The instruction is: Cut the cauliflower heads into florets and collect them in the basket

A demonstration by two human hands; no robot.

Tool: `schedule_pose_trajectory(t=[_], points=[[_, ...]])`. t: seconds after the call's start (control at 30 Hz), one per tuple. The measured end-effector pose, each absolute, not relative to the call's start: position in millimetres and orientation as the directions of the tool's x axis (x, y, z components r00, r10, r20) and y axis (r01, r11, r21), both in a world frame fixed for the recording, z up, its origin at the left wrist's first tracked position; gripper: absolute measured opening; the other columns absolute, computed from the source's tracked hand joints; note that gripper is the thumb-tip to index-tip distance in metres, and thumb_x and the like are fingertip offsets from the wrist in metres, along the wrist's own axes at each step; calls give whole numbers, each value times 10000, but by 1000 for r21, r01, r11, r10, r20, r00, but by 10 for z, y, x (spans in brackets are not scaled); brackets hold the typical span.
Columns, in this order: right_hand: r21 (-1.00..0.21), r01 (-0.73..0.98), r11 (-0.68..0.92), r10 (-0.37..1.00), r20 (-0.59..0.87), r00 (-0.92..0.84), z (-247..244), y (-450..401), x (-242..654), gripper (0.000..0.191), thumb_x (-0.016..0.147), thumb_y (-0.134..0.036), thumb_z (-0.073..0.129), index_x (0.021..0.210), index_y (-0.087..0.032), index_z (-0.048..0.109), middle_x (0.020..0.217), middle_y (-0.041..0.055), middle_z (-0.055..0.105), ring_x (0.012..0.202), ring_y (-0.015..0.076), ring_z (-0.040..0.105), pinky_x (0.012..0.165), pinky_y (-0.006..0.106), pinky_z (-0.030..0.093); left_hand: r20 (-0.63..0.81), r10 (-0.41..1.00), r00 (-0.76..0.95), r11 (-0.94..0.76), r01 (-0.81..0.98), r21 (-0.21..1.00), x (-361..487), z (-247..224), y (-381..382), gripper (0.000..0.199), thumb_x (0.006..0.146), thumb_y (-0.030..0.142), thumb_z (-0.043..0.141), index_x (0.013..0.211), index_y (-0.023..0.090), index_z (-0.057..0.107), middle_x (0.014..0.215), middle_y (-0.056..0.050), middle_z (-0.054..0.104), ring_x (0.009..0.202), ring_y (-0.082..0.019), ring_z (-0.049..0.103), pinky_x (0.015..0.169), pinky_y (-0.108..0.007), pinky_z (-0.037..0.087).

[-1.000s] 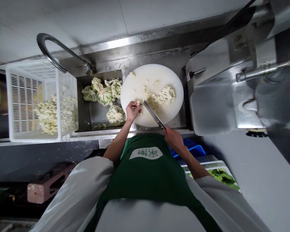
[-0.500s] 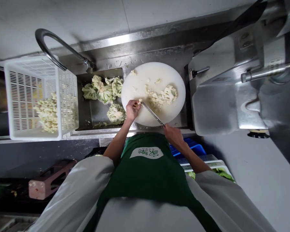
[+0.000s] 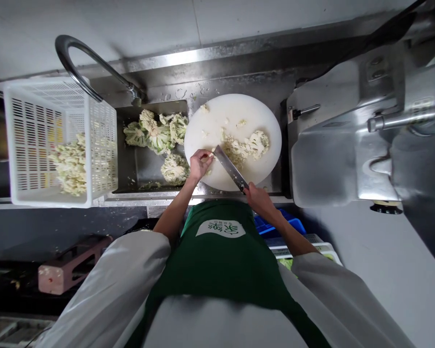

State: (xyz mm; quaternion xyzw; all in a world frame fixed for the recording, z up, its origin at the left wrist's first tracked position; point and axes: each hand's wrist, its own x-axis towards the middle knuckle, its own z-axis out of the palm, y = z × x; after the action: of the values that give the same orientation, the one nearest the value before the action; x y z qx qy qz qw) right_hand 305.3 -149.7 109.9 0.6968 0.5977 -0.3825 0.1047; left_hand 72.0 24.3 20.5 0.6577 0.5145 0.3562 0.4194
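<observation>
My right hand (image 3: 258,197) is closed on the handle of a knife (image 3: 231,168), whose broad blade slants up and left over a white oval cutting board (image 3: 210,118). At the board's left edge, my left hand (image 3: 200,165) pinches a small cauliflower piece (image 3: 212,152) close to the blade's tip. Cut cauliflower bits and a larger cauliflower chunk (image 3: 258,143) lie on the board, right of the knife. A few loose crumbs are scattered near its upper part.
Left of the board, a sink basin (image 3: 141,166) holds several cauliflower heads (image 3: 174,169). A white basket (image 3: 50,200) with cut florets stands further left, beneath a curved faucet (image 3: 94,60). A metal machine (image 3: 322,166) borders the right side.
The knife blade has turned so that its broad side shows, and its tip has shifted slightly. My left hand still pinches at the board's left edge. The view has shifted slightly.
</observation>
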Motion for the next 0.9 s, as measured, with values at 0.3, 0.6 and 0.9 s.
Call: schedule_pose_trajectory(t=[0.3,0.6,0.9], points=[[-261,918,-298,729,-683,42,1208,-1561,2997,327,1100,-355,278,1161,-150,525,897,121,724,831,264,703,711,318,387,71,974,216,-155,401,903,716,231,208,271,887,467,726,905,196,721,994,-83,689,910,-192,666,846,-332,560],[-196,948,-250,696,-717,35,1344,-1596,2914,317,1106,-325,240,1177,-155,497,920,121,728,873,259,726,752,314,431,-1,978,207,-86,408,909,721,235,217,281,878,480,733,905,200,722,985,-73,688,908,-187,665,862,-321,553],[-177,955,-237,669,-743,29,1296,-1526,2847,342,1103,-338,217,1189,-143,485,956,155,730,908,266,730,768,325,452,55,976,211,-135,384,914,701,183,217,229,885,428,741,911,200,736,960,-65,694,857,-175,659,836,-331,559]])
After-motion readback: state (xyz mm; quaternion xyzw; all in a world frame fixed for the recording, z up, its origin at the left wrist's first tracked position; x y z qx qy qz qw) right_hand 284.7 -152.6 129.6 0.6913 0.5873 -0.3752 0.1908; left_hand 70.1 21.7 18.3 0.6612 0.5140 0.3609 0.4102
